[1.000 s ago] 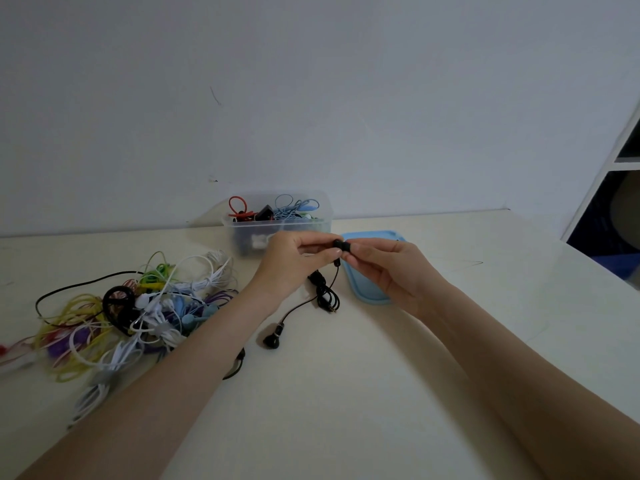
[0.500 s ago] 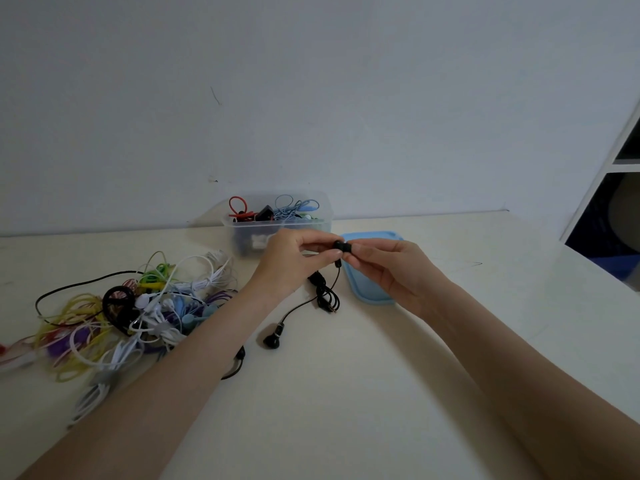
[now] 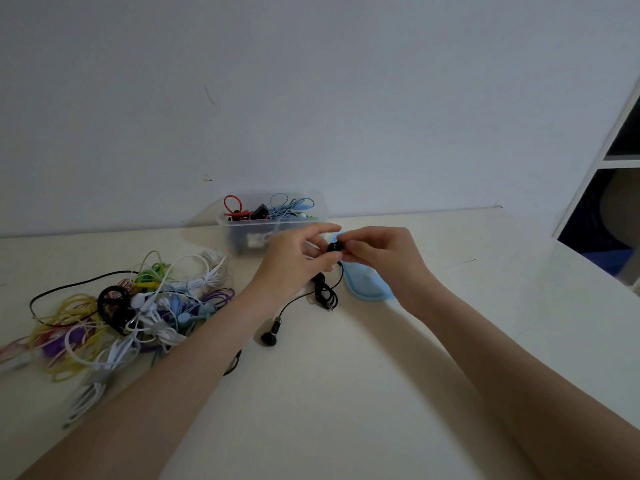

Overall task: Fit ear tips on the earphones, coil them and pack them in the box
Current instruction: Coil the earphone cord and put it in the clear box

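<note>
A big pale table (image 3: 346, 393) stands against a plain wall (image 3: 311, 81), and a white shelf (image 3: 616, 161) shows at the right edge. On the left of the table lies a big messy heap of earphones (image 3: 138, 313) in yellow, white, green, purple and blue. At the back, next to the wall, sits a clear box (image 3: 273, 223) with coiled earphones inside. Its blue lid (image 3: 367, 289) lies flat just to the right. Both hands are raised in front of the box. The right hand (image 3: 384, 254) has its grip pinched on a small black earbud (image 3: 335, 247). The left hand (image 3: 298, 261) touches the same earbud with its thumb, while its first finger sticks out straight. The thin black wire (image 3: 323, 292) hangs down to the table in a small tangle. The other black earbud (image 3: 269, 338) rests on the table near the left arm.
</note>
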Demonstrator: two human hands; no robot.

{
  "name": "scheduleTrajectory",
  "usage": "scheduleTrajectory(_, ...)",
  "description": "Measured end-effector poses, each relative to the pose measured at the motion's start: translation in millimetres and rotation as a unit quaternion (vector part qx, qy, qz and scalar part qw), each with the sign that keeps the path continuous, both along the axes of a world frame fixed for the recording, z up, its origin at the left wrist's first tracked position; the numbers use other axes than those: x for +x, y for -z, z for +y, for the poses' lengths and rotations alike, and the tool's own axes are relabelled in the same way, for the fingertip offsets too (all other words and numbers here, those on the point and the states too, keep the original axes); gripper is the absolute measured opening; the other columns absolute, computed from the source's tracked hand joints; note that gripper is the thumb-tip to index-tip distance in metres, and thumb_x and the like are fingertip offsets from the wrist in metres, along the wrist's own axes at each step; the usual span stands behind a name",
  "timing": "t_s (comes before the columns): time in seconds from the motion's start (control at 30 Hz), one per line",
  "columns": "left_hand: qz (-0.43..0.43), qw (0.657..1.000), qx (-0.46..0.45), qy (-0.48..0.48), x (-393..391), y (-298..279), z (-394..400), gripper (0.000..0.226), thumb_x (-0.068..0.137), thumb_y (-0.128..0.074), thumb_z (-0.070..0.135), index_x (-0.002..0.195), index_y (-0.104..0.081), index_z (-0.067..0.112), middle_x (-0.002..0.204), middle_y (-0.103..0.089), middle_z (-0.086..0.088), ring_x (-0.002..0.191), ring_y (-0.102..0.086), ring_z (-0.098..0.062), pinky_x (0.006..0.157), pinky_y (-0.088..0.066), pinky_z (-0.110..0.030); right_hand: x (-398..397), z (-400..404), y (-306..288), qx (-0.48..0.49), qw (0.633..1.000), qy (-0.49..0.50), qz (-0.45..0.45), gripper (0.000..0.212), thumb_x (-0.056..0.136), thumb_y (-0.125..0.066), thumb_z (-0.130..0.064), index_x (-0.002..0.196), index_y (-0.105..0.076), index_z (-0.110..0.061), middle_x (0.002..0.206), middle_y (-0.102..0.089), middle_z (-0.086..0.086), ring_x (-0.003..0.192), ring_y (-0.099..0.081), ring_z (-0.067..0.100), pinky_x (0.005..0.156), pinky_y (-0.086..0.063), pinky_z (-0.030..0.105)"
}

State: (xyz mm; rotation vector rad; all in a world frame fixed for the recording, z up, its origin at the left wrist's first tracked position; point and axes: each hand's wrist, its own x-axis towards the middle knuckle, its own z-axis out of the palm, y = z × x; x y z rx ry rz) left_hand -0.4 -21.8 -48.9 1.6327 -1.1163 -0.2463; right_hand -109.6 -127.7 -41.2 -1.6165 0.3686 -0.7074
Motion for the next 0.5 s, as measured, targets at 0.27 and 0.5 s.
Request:
scheduleTrajectory(0.27, -0.007, 0.999, 0.033, 0.040, 2.5, 3.7, 1.4, 0.030, 0.082, -0.066, 0.006, 0.109, -0.066, 0.019, 0.086, -0.063, 0.002, 0.063, -0.064, -0.002, 0.075, -0.055, -0.021, -0.3, -42.3, -15.1, -0.106, 0.976, 0.185, 0.039, 0.024, 0.085, -0.043, 0.007, 0.087, -0.066, 0.001, 0.073, -0.067, 0.012, 0.061, -0.064, 0.019, 0.063, -0.056, 0.023)
scheduleTrajectory(0.5, -0.017, 0.999, 0.044, 0.006, 3.5, 7.2, -0.6, 0.024, 0.072, -0.077, 0.011, 0.088, -0.067, 0.025, 0.071, -0.058, 0.007, 0.054, -0.053, 0.004, 0.065, -0.047, -0.009, 30.7, -58.5, -24.3, -0.379, 0.873, 0.123, 0.282, 0.017, 0.084, -0.058, -0.003, 0.096, -0.071, -0.004, 0.096, -0.070, 0.011, 0.076, -0.058, 0.018, 0.065, -0.045, 0.023)
